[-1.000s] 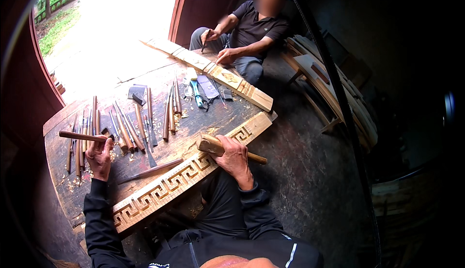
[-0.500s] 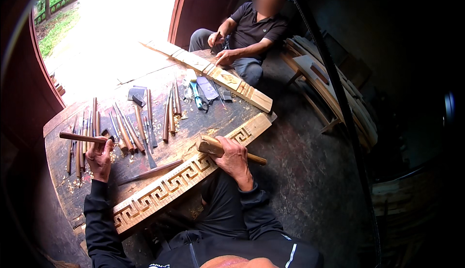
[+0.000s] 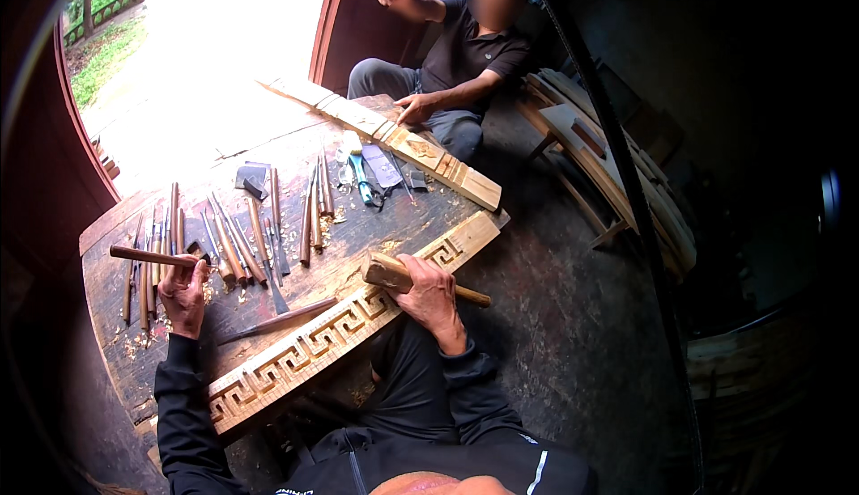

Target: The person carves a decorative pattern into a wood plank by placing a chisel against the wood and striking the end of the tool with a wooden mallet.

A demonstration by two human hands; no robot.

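Chisel (image 3: 150,256), one wood-handled tool, lies level in the left hand (image 3: 183,291), whose fingers are curled tightly round it at middle left of the frame. One wooden mallet (image 3: 394,276), with a blocky pale head and a slim round handle, is clasped in the closed fist of the right hand (image 3: 434,298) near the centre. Both hands sit over one long carved plank (image 3: 340,330), pale wood cut with an angular key-fret pattern, running diagonally from lower left to centre right. Behind it the rough, dark round desk (image 3: 403,227) carries well over a dozen more slender chisels (image 3: 242,249) with brown handles, fanned in rows amid wood chips. A second carved plank (image 3: 394,137) lies toward upper centre under another person's hand (image 3: 416,106).
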